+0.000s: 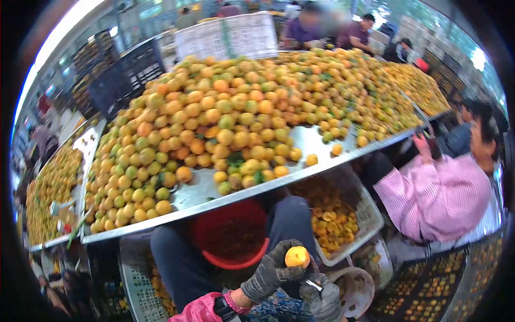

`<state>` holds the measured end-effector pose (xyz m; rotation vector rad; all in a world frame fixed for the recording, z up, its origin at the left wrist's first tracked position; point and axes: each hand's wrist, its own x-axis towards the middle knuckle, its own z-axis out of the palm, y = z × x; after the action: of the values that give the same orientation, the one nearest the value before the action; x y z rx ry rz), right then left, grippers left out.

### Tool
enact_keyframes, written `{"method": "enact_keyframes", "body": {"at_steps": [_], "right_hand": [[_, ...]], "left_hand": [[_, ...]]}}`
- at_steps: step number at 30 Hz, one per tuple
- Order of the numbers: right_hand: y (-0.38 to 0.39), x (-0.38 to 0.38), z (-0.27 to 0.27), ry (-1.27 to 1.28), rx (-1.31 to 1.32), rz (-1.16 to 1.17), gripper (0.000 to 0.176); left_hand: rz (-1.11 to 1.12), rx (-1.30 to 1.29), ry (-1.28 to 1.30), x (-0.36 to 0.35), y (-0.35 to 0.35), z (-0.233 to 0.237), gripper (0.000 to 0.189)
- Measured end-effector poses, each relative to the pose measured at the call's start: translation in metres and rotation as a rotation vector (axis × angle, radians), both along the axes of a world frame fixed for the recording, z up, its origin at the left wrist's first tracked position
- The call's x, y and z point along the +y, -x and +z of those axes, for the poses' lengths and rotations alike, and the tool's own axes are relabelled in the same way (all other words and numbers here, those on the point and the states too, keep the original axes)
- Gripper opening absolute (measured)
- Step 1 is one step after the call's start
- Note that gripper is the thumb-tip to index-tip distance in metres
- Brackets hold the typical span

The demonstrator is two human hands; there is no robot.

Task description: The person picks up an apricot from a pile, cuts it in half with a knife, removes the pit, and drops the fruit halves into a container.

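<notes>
My left hand [273,271], in a grey knit glove, is closed around an orange-yellow apricot [296,257] in front of my knees. Just below and to the right, my right hand [327,301], gloved the same way, is closed on a small shiny metal tool [315,286]. The tool's exact kind is hard to make out, and it is close under the apricot. Between my knees stands a red bucket [236,263] with a dark inside. Right of my knee, a pale crate [370,236] holds halved apricots [335,222].
A big heap of apricots [214,112] covers the metal table [198,198] ahead. A white bucket [365,287] and dark crates of fruit [424,284] are at the lower right. At the right sits a person in a pink checked top [440,193]. A light green crate [142,290] stands left.
</notes>
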<state>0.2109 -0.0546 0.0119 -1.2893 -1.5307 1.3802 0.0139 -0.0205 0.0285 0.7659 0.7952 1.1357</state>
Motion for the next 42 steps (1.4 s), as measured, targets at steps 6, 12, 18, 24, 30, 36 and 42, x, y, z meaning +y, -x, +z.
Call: {"method": "enact_keyframes", "body": {"at_steps": [6, 12, 18, 24, 30, 36, 42], "right_hand": [[0.091, 0.029, 0.027, -0.25, -0.151, 0.232, 0.031], [0.118, 0.042, -0.03, -0.3, -0.17, 0.266, 0.048], [0.128, 0.041, -0.047, -0.156, -0.255, 0.304, 0.048], [0.138, 0.057, -0.029, -0.282, -0.405, 0.425, 0.043], [0.149, 0.06, -0.024, -0.287, -0.604, 0.463, 0.053], [0.141, 0.059, -0.027, -0.388, -0.652, 0.481, 0.055], [0.136, 0.058, -0.026, -0.328, -0.429, 0.391, 0.049]], "left_hand": [[0.306, 0.048, 0.064, -0.021, 0.039, 0.001, 0.058], [0.459, -0.041, 0.146, -0.025, 0.057, -0.023, 0.048], [0.525, -0.042, 0.098, -0.025, 0.059, -0.029, 0.048], [0.501, 0.055, 0.043, -0.027, 0.073, -0.03, 0.049], [0.575, 0.04, 0.194, -0.028, 0.071, -0.045, 0.045], [0.575, 0.111, 0.247, -0.028, 0.069, -0.048, 0.047], [0.586, 0.365, -0.049, -0.027, 0.066, -0.037, 0.046]]}}
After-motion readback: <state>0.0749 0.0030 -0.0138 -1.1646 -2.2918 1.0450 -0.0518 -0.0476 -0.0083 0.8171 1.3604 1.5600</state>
